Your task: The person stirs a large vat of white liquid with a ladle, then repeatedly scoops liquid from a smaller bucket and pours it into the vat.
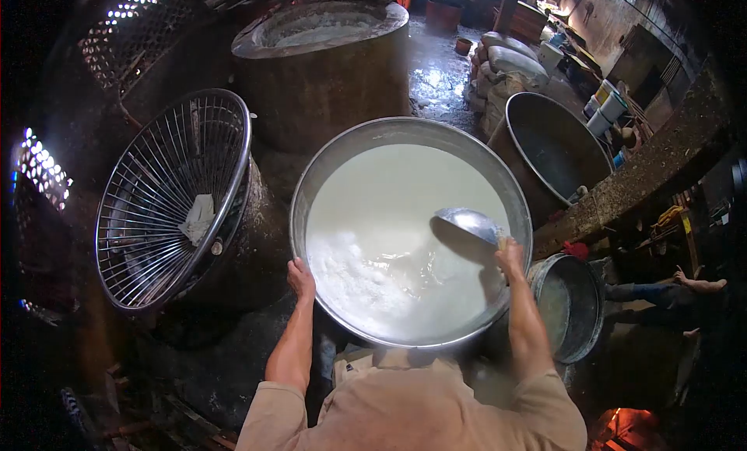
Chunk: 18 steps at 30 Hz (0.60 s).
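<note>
A wide round metal basin (pixel 412 124) stands in front of me, filled with milky white liquid (pixel 405 186). White foam (pixel 354 284) gathers at its near left side. My left hand (pixel 301 280) is closed on the left rim of the basin. Over the right side of the liquid, my right hand (pixel 510 258) grips a metal ladle (pixel 471 221) by its handle. The ladle's rounded bowl points left and casts a shadow on the liquid. My right palm and part of the handle are hidden.
A metal-barred round basket (pixel 237 151) holding a pale cloth (pixel 200 217) tilts at left. Behind stands a large cylindrical vat (pixel 319 93). Two metal tubs, one larger (pixel 556 147) and one smaller (pixel 595 326), flank a beam (pixel 622 194) at right. Stacked sacks (pixel 513 66) and a fire (pixel 622 428) show too.
</note>
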Each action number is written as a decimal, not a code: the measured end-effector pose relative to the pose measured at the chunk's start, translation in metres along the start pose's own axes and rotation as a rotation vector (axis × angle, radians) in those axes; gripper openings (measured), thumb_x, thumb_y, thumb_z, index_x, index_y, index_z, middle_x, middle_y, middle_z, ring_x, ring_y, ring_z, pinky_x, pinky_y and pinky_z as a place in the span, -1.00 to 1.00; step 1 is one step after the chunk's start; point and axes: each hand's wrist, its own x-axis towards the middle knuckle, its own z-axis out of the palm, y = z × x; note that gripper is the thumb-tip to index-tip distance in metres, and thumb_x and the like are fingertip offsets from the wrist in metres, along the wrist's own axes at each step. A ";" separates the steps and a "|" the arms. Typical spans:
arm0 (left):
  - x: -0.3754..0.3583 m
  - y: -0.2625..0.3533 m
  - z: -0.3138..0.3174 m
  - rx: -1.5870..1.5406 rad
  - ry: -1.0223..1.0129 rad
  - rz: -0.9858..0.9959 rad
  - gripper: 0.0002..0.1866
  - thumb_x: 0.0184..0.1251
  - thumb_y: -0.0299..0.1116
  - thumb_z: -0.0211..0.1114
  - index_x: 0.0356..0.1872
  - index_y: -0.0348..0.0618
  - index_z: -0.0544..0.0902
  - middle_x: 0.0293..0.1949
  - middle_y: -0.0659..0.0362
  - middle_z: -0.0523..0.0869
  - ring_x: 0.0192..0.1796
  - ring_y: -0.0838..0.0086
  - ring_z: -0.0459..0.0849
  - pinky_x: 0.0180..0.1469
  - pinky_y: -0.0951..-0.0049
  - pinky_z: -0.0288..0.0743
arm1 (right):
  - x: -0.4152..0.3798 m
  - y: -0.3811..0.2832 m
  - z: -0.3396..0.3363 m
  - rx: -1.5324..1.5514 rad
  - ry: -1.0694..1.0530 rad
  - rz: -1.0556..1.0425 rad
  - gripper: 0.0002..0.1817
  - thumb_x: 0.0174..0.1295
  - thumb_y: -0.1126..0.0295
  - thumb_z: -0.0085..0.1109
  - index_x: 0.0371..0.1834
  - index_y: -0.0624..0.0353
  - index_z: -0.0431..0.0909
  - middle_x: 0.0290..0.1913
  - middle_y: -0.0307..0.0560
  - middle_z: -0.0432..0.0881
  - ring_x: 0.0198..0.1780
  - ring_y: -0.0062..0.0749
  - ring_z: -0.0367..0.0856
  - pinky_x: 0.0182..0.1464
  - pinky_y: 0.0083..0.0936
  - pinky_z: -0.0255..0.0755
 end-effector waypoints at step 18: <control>-0.005 0.006 -0.002 -0.010 -0.004 -0.057 -0.66 0.38 -0.16 -0.12 -0.31 -0.28 0.43 -0.34 -0.25 0.55 -0.21 -0.19 0.49 -0.20 -0.05 0.28 | -0.116 -0.069 0.115 0.227 -0.347 0.219 -0.75 -0.09 0.43 0.01 -0.34 0.33 0.50 -0.55 0.18 0.58 -0.58 -0.08 0.60 -0.55 -0.27 0.51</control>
